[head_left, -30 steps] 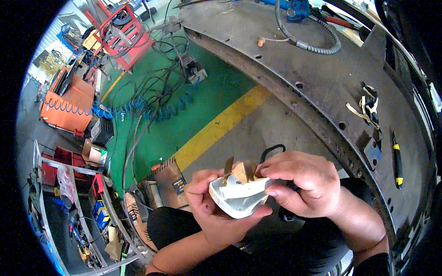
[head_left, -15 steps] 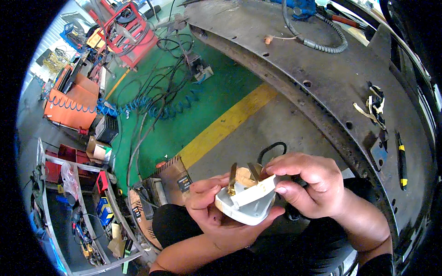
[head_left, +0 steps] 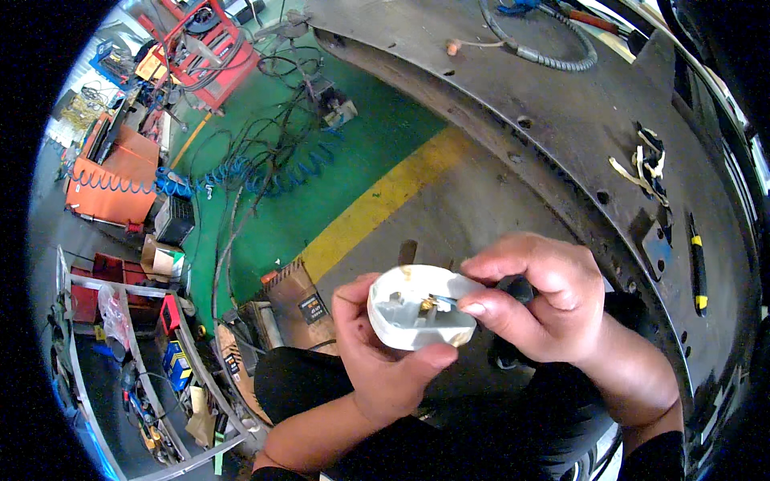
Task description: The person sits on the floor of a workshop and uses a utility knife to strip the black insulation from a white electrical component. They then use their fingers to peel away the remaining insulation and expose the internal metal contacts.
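Note:
My left hand (head_left: 365,337) cups a white plug housing (head_left: 401,337), thumb on its near rim and fingers around its left side. The open hollow faces up and shows a grey inside with a small brass-coloured terminal. A flat metal prong (head_left: 407,253) sticks out on its far side. My right hand (head_left: 545,309) is closed at the housing's right edge, index finger outside and thumb tip by the terminal. Whether a thin wire lies in that pinch is hidden. Behind these fingers shows a dark rounded thing (head_left: 516,289), kind unclear.
A steel workbench (head_left: 553,160) curves along the right, bearing a black and yellow cutter knife (head_left: 698,272), cut scraps (head_left: 642,168) and a flexible hose (head_left: 561,62). At lower left stands a tool cart (head_left: 104,385). Cables (head_left: 265,152) and a cardboard box (head_left: 297,293) lie on the floor.
The plug has been tipped, so its hollow now faces up and its prongs point away. My right thumb has moved inward to the terminal. The view has shifted slightly.

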`<state>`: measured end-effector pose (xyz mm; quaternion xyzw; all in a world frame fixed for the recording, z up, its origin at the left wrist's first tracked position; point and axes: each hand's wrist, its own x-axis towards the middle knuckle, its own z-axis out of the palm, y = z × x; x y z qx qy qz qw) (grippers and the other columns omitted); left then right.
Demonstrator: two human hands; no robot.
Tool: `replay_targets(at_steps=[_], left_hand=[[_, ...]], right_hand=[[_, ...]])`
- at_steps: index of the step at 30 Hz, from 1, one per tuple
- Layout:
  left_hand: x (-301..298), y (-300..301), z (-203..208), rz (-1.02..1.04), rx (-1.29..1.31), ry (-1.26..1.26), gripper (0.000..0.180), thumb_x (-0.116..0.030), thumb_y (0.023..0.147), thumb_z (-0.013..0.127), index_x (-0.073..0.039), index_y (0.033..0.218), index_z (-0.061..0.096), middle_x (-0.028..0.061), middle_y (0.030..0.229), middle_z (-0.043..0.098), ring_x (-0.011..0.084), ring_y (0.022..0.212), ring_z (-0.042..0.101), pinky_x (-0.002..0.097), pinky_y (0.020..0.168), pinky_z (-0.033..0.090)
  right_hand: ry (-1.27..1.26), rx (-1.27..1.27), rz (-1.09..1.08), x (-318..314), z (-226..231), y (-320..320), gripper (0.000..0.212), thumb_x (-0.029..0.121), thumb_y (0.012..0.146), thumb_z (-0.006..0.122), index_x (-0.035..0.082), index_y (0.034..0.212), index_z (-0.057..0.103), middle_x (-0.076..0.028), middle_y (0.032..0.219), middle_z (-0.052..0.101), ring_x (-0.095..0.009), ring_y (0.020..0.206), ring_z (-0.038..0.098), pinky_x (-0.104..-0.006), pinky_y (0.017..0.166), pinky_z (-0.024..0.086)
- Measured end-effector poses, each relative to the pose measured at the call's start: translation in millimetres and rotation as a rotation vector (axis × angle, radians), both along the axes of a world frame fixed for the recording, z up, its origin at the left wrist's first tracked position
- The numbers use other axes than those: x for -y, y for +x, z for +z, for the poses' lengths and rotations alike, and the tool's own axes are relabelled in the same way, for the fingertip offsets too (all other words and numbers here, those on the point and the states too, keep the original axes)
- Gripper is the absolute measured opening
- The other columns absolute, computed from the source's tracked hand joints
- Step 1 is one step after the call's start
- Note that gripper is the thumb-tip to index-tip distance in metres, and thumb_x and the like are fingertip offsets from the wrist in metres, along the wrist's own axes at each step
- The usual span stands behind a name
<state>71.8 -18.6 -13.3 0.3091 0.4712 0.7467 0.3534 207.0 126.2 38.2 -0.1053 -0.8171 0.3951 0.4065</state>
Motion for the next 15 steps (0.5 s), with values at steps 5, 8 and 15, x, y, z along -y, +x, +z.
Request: replay_targets(at_steps=[5, 8, 15], left_hand=[[-6, 6, 4, -0.030, 0.187, -0.032, 0.094, -0.038, 0.068, 0.095, -0.003, 0.130, 0.034, 0.0134, 0.122, 0.059, 0.0224, 0.112, 0.063, 0.0373, 0.095, 0.055], [-11, 13, 10, 0.014, 0.117, -0.164, 0.102, -0.065, 0.061, 0.087, -0.005, 0.129, 0.040, 0.0087, 0.116, 0.060, 0.0207, 0.105, 0.064, 0.0358, 0.090, 0.054], [-4, 10, 7, 0.061, 0.044, -0.073, 0.097, -0.037, 0.062, 0.099, -0.005, 0.129, 0.036, 0.0111, 0.125, 0.053, 0.0207, 0.114, 0.059, 0.0365, 0.099, 0.051]], right_hand=[[0.062, 0.011, 0.038, -6, 4, 3, 0.027, 0.015, 0.082, 0.084, 0.000, 0.099, 0.068, -0.013, 0.085, 0.073, -0.023, 0.072, 0.072, -0.0306, 0.063, 0.056], [0.046, -0.003, 0.051, -7, 5, 4, 0.027, 0.014, 0.082, 0.084, 0.000, 0.098, 0.068, -0.013, 0.086, 0.073, -0.022, 0.071, 0.072, -0.0304, 0.063, 0.056], [0.069, -0.005, 0.041, -9, 3, 7, 0.026, 0.013, 0.083, 0.082, -0.001, 0.101, 0.068, -0.013, 0.087, 0.073, -0.024, 0.072, 0.072, -0.0309, 0.063, 0.056]])
